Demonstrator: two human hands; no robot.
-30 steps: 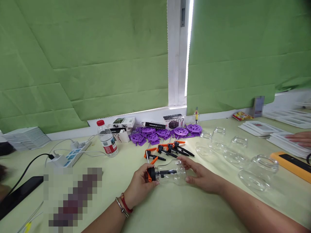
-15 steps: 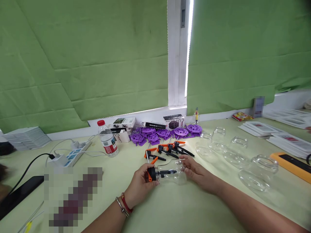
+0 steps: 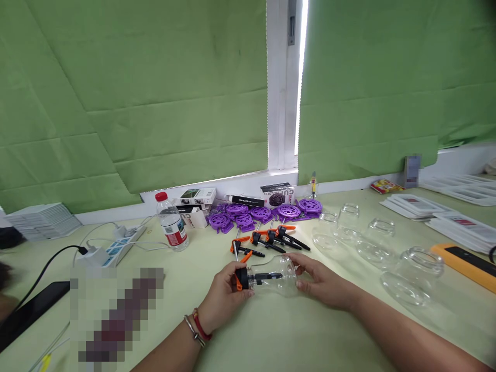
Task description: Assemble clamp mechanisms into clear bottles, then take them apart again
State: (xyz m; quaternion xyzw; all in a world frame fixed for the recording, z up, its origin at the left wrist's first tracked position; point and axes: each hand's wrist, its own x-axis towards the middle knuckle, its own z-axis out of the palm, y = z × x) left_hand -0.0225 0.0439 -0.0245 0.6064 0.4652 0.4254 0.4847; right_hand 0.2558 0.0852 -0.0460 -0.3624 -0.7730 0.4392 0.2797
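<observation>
- I see the left hand [image 3: 222, 294] closed around a black-and-orange clamp [image 3: 243, 279], its bar inside a clear jar [image 3: 276, 276].
- Right hand [image 3: 323, 281] cups the jar's far end, low over the table [image 3: 271, 336].
- One jar is apparently being fitted; four loose clamps [image 3: 267, 240] and empty jars [image 3: 382, 243] wait.
- Clamp seating is hard to see; a blurred patch hides the left foreground.
</observation>
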